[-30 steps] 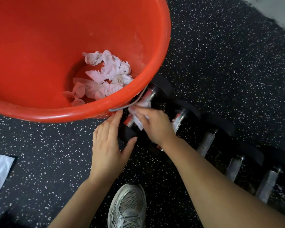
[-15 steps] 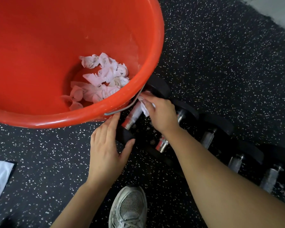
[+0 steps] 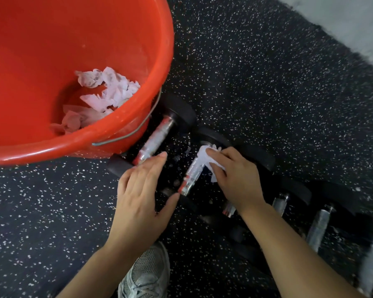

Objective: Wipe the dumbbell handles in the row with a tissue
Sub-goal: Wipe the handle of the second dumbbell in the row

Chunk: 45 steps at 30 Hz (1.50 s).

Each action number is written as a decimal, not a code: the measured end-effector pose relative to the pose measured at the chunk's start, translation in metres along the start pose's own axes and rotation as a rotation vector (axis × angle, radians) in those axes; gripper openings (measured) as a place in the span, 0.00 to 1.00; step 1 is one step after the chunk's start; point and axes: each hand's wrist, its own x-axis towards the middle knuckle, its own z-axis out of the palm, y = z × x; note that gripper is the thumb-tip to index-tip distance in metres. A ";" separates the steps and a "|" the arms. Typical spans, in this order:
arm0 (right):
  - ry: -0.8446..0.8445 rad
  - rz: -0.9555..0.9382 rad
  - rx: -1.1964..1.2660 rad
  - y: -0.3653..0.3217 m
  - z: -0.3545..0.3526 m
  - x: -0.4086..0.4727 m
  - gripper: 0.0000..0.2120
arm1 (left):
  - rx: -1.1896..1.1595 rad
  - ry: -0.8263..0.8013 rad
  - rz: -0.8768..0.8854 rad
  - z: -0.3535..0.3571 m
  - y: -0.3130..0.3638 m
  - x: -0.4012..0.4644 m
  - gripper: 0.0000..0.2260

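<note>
A row of black dumbbells with chrome handles runs from the bucket down to the lower right. The first dumbbell's handle (image 3: pixel 156 140) lies bare beside the bucket. My right hand (image 3: pixel 235 179) presses a white tissue (image 3: pixel 205 158) onto the far end of the second dumbbell's handle (image 3: pixel 191 177). My left hand (image 3: pixel 140 196) lies flat with fingers together between the near ends of the first two dumbbells, its thumb by the second one's near end. Further handles (image 3: pixel 318 229) show at the lower right, blurred.
A big red bucket (image 3: pixel 138 130) with several crumpled used tissues (image 3: pixel 108 91) stands at the upper left, its wire bail against the first dumbbell. The floor is dark speckled rubber. My grey shoe (image 3: pixel 146 274) is at the bottom centre. A pale floor strip (image 3: pixel 353 22) lies far right.
My right hand has carried the tissue from the first dumbbell's handle to the second one's. My left hand has shifted right off the first dumbbell's near weight. The view has moved slightly.
</note>
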 end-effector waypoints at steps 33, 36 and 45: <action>-0.159 -0.011 0.011 -0.008 0.017 0.019 0.23 | 0.133 -0.098 -0.005 0.013 -0.006 0.001 0.39; -0.287 -0.096 0.014 -0.008 0.017 0.006 0.28 | 0.123 -0.096 -0.002 0.014 -0.007 0.001 0.39; -0.557 -0.325 -0.081 -0.017 0.007 0.002 0.30 | 0.103 -0.082 -0.018 0.015 -0.008 0.000 0.40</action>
